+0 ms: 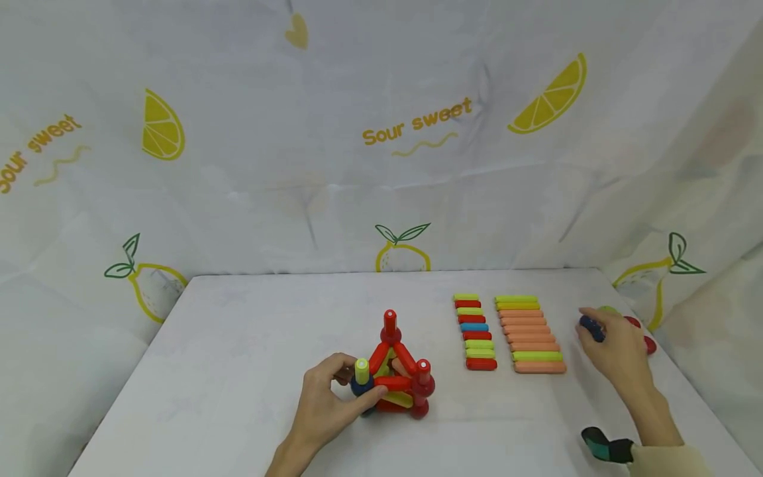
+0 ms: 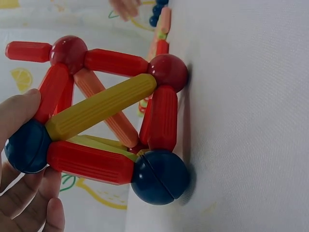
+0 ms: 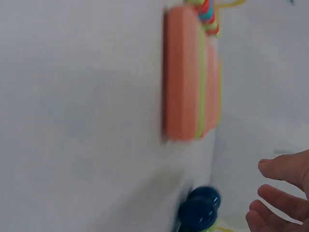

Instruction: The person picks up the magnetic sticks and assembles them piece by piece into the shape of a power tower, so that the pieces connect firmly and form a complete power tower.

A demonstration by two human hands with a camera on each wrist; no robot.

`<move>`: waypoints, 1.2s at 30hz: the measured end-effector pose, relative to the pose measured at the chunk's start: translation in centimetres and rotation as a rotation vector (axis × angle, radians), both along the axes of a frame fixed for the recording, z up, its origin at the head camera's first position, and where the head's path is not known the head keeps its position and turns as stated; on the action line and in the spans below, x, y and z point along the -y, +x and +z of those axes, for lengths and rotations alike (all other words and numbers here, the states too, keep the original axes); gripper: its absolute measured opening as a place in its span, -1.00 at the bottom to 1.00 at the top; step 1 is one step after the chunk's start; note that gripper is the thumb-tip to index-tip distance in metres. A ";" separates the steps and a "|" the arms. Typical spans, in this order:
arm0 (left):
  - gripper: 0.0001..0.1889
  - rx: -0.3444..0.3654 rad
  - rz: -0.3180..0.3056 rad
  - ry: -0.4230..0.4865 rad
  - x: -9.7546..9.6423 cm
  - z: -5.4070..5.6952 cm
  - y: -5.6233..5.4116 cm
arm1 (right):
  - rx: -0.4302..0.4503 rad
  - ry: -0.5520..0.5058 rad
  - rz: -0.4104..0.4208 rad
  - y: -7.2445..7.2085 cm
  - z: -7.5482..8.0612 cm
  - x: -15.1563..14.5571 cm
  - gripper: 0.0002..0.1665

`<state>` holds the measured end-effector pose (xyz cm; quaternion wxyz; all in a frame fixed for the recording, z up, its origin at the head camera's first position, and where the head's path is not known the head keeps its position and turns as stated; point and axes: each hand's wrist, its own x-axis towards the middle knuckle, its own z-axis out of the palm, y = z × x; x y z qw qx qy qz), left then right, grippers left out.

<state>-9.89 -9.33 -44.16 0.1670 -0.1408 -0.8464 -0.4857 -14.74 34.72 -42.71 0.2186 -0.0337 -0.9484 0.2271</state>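
Note:
My left hand [image 1: 324,404] holds a frame of magnetic rods and balls [image 1: 393,383] at its upper left corner. The thumb lies along a red rod [image 2: 50,94], the other fingers are behind and under a blue ball [image 2: 29,146]. Another blue ball [image 2: 160,177] and a red ball [image 2: 168,72] are at the frame's base on the table. Short rods stand up from its top balls, two red and one yellow-green [image 1: 361,370]. My right hand [image 1: 616,348] is above loose blue balls [image 1: 592,328], fingers apart, with nothing between them in the right wrist view.
Short red, yellow-green and blue rods [image 1: 479,335] lie in a column right of the frame. Beside them is a column of longer orange and yellow-green rods [image 1: 532,338]. Red balls [image 1: 650,344] and a green ball [image 1: 608,309] lie near the table's right edge.

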 end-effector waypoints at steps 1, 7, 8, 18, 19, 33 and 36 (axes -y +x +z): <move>-0.66 -0.001 -0.001 0.001 0.0 0.0 0.0 | 0.043 0.014 -0.008 -0.2 -0.4 -1.2 -0.61; -0.66 0.010 -0.008 0.004 0.0 -0.1 -0.1 | 0.297 0.060 -0.018 -0.6 -1.4 -4.3 -0.55; -0.66 0.012 -0.010 0.005 0.0 -0.2 -0.1 | 0.322 0.068 -0.017 -0.6 -1.5 -4.4 -0.55; -0.67 -0.001 -0.021 0.007 0.1 -0.1 0.0 | 0.440 0.110 0.047 -0.5 -1.3 -3.3 -0.49; -0.67 0.001 -0.025 0.007 0.1 -0.1 -0.1 | 0.405 0.102 0.049 -0.4 -1.1 -2.9 -0.49; -0.68 0.018 -0.051 -0.001 0.3 -0.2 -0.1 | -0.105 -0.326 0.645 0.0 9.0 16.7 -0.52; -0.67 0.030 -0.046 -0.002 0.3 -0.1 -0.1 | -0.088 -0.336 0.747 -0.3 9.3 20.0 -0.53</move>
